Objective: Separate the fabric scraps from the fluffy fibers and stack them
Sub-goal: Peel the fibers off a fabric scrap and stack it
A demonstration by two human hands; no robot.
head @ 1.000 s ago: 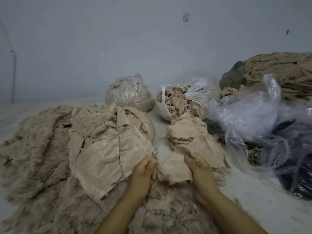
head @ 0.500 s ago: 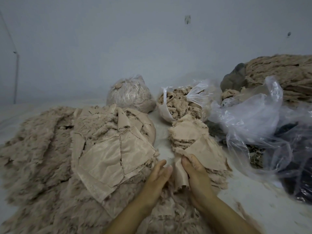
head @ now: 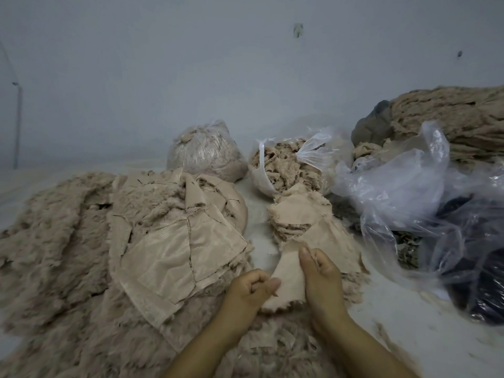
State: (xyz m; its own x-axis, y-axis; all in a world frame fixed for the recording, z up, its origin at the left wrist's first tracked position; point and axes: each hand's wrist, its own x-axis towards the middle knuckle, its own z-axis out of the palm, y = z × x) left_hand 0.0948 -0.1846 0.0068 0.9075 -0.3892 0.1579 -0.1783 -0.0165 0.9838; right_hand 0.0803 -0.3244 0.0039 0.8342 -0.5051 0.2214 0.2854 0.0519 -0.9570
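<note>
Scrap: was pinched between both hands, low over the fluffy pile; light, limp, frayed, best taken by its edges.
Left hand: had curled closed on the scrap's left edge, where half a second earlier its fingers lay straight.
Right hand: gripped the right edge, thumb up.
Stack: stood just beyond.
Bags: farther back, holding fluff.

Dark bag cut off at right edge

Bare floor strip passable between fur pile and scrap stack.
</note>
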